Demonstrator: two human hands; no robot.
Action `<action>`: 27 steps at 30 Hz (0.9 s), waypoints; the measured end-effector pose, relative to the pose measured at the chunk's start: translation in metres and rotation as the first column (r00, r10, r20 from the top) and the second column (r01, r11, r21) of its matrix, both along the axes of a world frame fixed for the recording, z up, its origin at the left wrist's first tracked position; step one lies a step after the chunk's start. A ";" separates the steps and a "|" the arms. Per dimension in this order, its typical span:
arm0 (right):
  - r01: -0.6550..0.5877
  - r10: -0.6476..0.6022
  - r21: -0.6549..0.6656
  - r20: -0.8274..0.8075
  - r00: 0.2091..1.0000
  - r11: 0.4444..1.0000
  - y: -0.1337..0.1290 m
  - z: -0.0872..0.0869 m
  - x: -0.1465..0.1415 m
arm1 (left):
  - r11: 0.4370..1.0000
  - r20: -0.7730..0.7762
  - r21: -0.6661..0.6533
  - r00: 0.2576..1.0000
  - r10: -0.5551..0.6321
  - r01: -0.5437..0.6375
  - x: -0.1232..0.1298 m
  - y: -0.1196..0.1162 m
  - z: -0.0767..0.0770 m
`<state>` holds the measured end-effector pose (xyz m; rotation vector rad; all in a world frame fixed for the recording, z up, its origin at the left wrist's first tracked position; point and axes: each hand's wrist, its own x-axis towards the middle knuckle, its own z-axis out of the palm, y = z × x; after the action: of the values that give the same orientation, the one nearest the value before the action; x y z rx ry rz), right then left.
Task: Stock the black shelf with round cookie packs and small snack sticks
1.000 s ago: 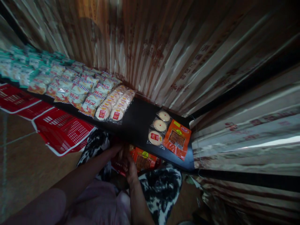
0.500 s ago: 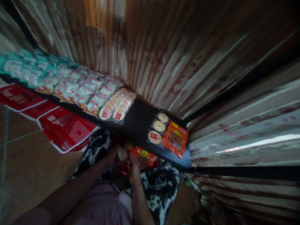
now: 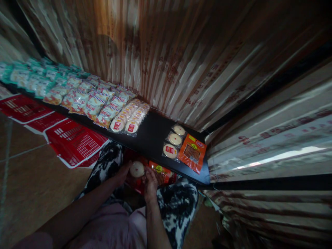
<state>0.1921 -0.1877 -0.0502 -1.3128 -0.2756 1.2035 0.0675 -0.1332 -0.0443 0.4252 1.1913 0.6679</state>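
I'm handling a round, cream, plastic-wrapped cake [image 3: 136, 169], left hand [image 3: 123, 174] and right hand [image 3: 150, 180] fingers gripping it; moving it likely needs care.

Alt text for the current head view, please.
A person's left hand and right hand hold a pale round snack by a black shelf. It bears rows of packaged snacks and, across a gap, three round snacks beside an orange packet.
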 end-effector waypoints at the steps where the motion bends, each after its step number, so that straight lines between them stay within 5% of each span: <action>1: -0.009 0.009 0.007 0.027 1.000 1.000 0.000 0.000 0.000 | 1.000 0.011 0.019 1.000 0.001 -0.002 0.000 -0.001 0.001; 12: -0.033 0.030 0.028 0.121 0.992 0.999 -0.003 0.002 0.001 | 0.996 0.168 -0.089 0.985 0.022 -0.007 0.003 -0.002 0.012; 27: -0.184 0.180 -0.014 0.288 0.940 0.983 -0.003 -0.001 -0.005 | 0.994 0.114 -0.091 0.991 0.069 -0.058 0.000 0.001 0.018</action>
<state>0.1868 -0.1908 -0.0508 -1.4770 -0.6266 1.1578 0.0675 -0.1319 -0.0262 0.2719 1.1217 0.6838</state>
